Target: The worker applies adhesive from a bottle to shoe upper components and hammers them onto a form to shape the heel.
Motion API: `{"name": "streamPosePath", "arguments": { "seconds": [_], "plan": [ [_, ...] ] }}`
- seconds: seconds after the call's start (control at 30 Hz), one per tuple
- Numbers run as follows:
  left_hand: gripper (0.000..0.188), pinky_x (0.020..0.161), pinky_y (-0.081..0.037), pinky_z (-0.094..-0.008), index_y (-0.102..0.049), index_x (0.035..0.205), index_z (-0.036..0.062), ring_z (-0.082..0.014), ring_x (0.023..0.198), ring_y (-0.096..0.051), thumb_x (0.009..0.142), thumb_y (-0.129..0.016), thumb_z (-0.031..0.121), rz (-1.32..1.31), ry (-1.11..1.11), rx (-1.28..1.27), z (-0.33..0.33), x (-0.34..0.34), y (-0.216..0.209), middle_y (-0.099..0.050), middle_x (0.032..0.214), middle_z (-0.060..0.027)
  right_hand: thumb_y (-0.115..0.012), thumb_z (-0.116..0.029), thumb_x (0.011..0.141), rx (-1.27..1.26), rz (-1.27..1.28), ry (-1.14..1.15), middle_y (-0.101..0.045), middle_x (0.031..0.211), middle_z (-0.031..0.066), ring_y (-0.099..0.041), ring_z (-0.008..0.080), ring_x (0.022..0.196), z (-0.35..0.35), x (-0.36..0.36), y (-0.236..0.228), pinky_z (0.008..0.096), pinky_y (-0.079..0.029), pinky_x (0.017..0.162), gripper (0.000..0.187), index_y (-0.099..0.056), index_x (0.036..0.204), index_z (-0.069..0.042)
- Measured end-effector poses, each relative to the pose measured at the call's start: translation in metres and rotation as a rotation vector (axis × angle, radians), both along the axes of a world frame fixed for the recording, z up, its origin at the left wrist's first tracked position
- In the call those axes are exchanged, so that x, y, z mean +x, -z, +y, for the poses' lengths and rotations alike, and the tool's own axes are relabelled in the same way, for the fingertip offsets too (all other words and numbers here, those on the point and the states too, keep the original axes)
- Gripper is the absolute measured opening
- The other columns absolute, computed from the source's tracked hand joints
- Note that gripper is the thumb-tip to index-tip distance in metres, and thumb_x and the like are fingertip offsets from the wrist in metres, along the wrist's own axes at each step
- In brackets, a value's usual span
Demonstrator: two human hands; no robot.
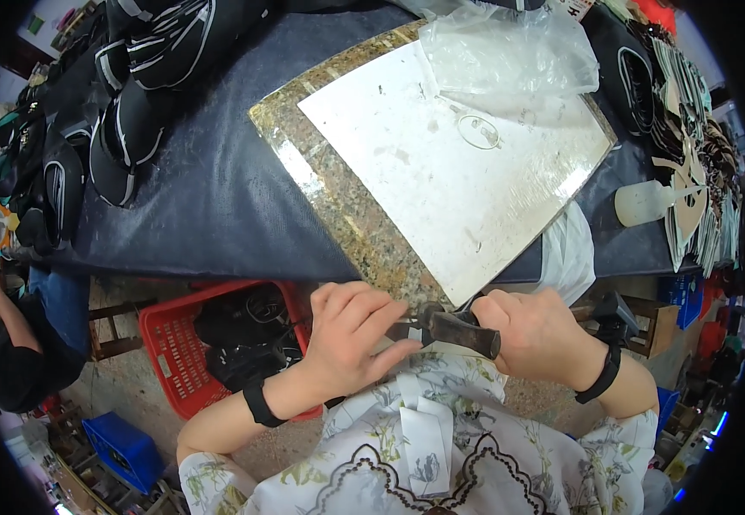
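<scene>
My right hand (531, 335) is closed in a fist around the handle of a hammer (469, 334), its worn dark head pointing toward my left hand. My left hand (351, 330) has its thumb and fingers pinched on a small dark piece (404, 331) with a pale edge; what it belongs to is hidden. Both hands are close together in front of my body, by the near corner of a stone slab (364, 210). A scuffed white board (424, 154) lies on the slab.
Clear plastic (514, 51) covers the board's far end. Black shoe uppers (132, 129) pile up at left. A squeeze bottle (639, 204) and stacked cut pieces (690, 129) stand right. A red basket (175, 360) holds black items below the table. Another person (29, 343) sits far left.
</scene>
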State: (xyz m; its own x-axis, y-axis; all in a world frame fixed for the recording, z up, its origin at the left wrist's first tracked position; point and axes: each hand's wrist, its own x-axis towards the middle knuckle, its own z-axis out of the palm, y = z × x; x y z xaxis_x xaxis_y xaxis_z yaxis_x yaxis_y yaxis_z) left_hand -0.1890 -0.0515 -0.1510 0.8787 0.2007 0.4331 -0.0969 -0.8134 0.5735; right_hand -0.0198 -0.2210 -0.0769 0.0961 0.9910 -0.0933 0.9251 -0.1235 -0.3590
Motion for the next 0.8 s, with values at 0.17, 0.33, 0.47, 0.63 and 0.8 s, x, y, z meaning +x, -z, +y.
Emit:
{"name": "streamPosePath", "arguments": {
  "seconds": [0.17,0.33,0.47,0.63,0.8],
  "plan": [
    [0.022,0.081,-0.034,-0.0367,-0.065,0.086,0.0094,-0.0183,0.090,-0.055,0.071,-0.075,0.023,-0.084,0.068,0.301,0.001,-0.004,0.004,-0.059,0.089,-0.0001,-0.071,-0.021,0.072,-0.019,0.026,-0.026,-0.052,0.068,0.0046,-0.060,0.0211,0.059,0.002,0.004,0.001,0.0328,-0.044,0.045,0.030,-0.048,0.083,-0.006],
    [0.012,0.086,-0.032,-0.0359,-0.065,0.082,0.0115,-0.0146,0.092,-0.056,0.079,-0.067,0.023,-0.077,0.084,0.539,-0.002,-0.007,0.005,-0.060,0.089,0.0007,-0.072,-0.021,0.071,0.062,0.024,0.010,-0.051,0.068,0.0040,-0.059,0.0207,0.060,-0.001,0.011,0.000,0.0326,-0.043,0.045,0.029,-0.048,0.082,-0.008],
    [0.012,0.087,-0.031,-0.0357,-0.065,0.083,0.0117,-0.0145,0.092,-0.056,0.079,-0.067,0.023,-0.092,0.078,0.513,-0.002,-0.006,0.004,-0.060,0.089,0.0008,-0.072,-0.023,0.071,-0.090,-0.020,-0.017,-0.048,0.066,0.0031,-0.058,0.0201,0.058,-0.007,0.005,0.002,0.0334,-0.042,0.046,0.028,-0.048,0.080,-0.010],
    [0.012,0.088,-0.030,-0.0357,-0.065,0.084,0.0115,-0.0146,0.092,-0.056,0.079,-0.068,0.023,-0.072,0.071,0.480,-0.002,-0.006,0.003,-0.060,0.090,0.0010,-0.072,-0.027,0.071,-0.012,-0.005,0.060,-0.047,0.065,0.0033,-0.056,0.0208,0.054,-0.018,0.006,0.001,0.0340,-0.040,0.044,0.031,-0.048,0.079,-0.010],
    [0.014,0.086,-0.031,-0.0348,-0.066,0.084,0.0107,-0.0148,0.092,-0.057,0.078,-0.068,0.023,-0.075,0.079,0.488,-0.002,-0.006,0.002,-0.060,0.090,0.0005,-0.072,-0.027,0.072,-0.030,0.036,0.035,-0.050,0.066,0.0038,-0.056,0.0220,0.053,-0.013,0.006,0.001,0.0342,-0.040,0.043,0.032,-0.047,0.081,-0.009]
  ]
}}
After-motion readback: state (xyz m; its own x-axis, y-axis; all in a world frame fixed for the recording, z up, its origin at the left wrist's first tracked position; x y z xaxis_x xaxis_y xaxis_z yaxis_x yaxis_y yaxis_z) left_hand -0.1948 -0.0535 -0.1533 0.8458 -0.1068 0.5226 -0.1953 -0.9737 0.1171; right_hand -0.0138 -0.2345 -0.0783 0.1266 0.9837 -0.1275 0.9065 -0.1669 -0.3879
